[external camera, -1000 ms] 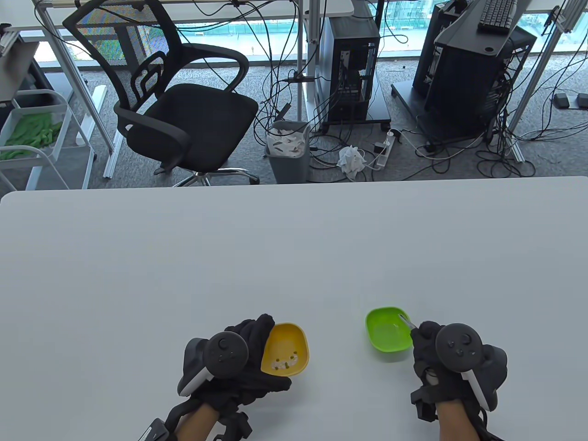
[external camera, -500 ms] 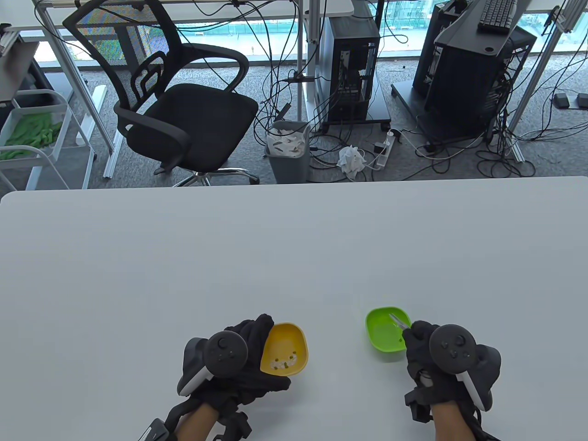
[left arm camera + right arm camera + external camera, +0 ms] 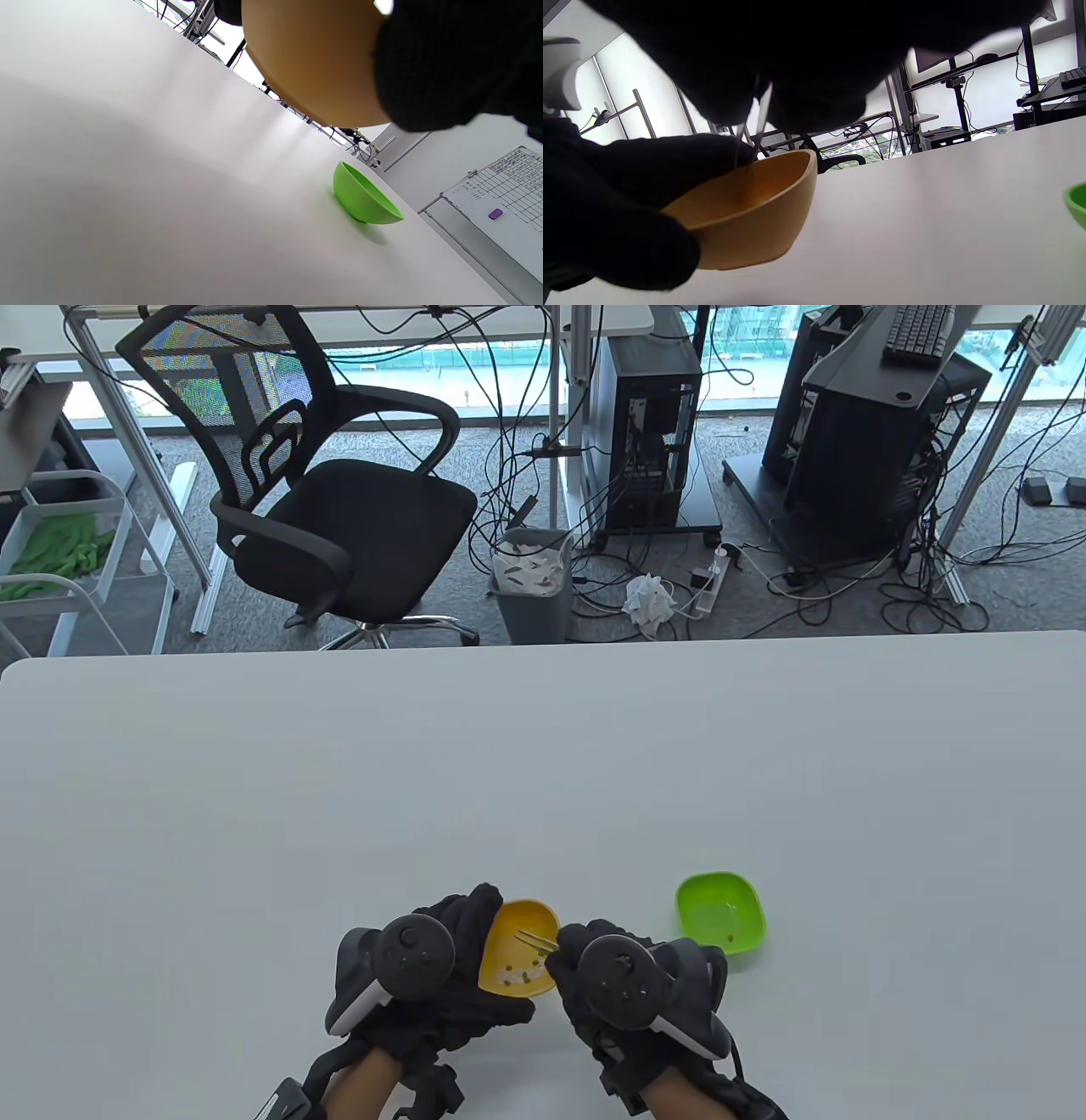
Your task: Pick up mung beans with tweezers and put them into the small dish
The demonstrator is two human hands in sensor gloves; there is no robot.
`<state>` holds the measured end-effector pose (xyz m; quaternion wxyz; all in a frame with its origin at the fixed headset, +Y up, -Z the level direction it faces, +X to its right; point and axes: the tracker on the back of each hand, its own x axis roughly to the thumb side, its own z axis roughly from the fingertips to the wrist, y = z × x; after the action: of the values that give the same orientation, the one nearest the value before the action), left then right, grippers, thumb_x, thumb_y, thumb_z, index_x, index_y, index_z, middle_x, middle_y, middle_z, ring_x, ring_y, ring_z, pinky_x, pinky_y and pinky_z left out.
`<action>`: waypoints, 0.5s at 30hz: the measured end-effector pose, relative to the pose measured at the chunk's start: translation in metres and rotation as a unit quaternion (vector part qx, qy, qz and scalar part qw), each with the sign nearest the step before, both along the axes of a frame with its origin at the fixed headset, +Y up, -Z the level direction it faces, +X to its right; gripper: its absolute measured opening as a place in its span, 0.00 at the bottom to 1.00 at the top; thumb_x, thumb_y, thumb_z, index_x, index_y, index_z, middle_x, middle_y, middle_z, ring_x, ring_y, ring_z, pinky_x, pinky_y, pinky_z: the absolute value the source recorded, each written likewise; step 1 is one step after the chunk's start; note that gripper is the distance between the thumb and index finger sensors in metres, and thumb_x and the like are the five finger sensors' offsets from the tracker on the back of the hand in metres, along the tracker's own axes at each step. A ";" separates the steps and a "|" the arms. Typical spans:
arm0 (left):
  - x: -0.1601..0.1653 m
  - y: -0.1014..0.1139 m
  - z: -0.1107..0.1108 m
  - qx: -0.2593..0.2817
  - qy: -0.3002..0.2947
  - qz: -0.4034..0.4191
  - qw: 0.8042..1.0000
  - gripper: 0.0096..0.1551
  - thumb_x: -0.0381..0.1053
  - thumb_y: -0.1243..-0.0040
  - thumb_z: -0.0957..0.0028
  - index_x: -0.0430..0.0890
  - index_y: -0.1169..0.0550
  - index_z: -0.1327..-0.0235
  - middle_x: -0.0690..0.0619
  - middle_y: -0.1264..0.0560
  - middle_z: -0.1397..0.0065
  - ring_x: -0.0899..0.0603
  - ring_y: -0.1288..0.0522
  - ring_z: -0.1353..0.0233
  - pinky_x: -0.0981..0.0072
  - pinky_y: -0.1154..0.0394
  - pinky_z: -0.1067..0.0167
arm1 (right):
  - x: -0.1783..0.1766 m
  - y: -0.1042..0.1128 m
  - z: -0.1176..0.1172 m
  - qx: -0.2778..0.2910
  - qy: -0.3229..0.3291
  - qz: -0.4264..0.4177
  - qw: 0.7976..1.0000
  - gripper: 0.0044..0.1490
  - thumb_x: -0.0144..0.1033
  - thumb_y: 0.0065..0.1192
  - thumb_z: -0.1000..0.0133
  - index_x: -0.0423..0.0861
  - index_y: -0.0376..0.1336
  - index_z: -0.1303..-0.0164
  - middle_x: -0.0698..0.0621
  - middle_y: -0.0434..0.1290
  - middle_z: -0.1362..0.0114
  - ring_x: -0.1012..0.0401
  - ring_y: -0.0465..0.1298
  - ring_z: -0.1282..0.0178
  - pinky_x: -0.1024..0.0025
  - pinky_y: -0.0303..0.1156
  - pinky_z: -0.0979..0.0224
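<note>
The white table (image 3: pixel 543 780) carries both dishes near its front edge. The left hand (image 3: pixel 424 976) grips the yellow dish (image 3: pixel 513 954) by its left side, tilted and raised off the surface. The right hand (image 3: pixel 628 984), fingers clenched, pinches the tweezers (image 3: pixel 536 938), whose tips reach into that dish above the mung beans (image 3: pixel 519 977). The green dish (image 3: pixel 721 912) sits just to the right, a few specks inside.

Table view high, looking down, wrist views low, close, both sharing yellow dish (image 3: pixel 522 954)
</note>
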<state>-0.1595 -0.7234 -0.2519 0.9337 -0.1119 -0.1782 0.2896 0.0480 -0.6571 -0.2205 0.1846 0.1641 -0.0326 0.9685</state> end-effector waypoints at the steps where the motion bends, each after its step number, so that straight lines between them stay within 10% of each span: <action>1: 0.000 0.000 0.000 -0.001 -0.001 0.000 1.000 0.77 0.73 0.22 0.65 0.44 0.54 0.17 0.44 0.48 0.15 0.30 0.52 0.14 0.32 0.61 0.23 | -0.001 -0.002 0.001 -0.003 0.005 0.011 1.000 0.22 0.39 0.74 0.47 0.37 0.78 0.53 0.41 0.82 0.57 0.65 0.79 0.71 0.70 0.80 0.68; 15: 0.003 -0.002 0.000 -0.002 -0.005 -0.007 1.000 0.78 0.73 0.22 0.65 0.44 0.54 0.17 0.44 0.48 0.15 0.30 0.52 0.14 0.32 0.61 0.23 | -0.013 -0.012 0.003 -0.004 0.029 0.056 0.998 0.21 0.39 0.74 0.47 0.38 0.79 0.53 0.41 0.82 0.57 0.64 0.79 0.71 0.70 0.80 0.68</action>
<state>-0.1567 -0.7254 -0.2524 0.9346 -0.1168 -0.1817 0.2826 0.0354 -0.6692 -0.2171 0.1320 0.1926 -0.0138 0.9723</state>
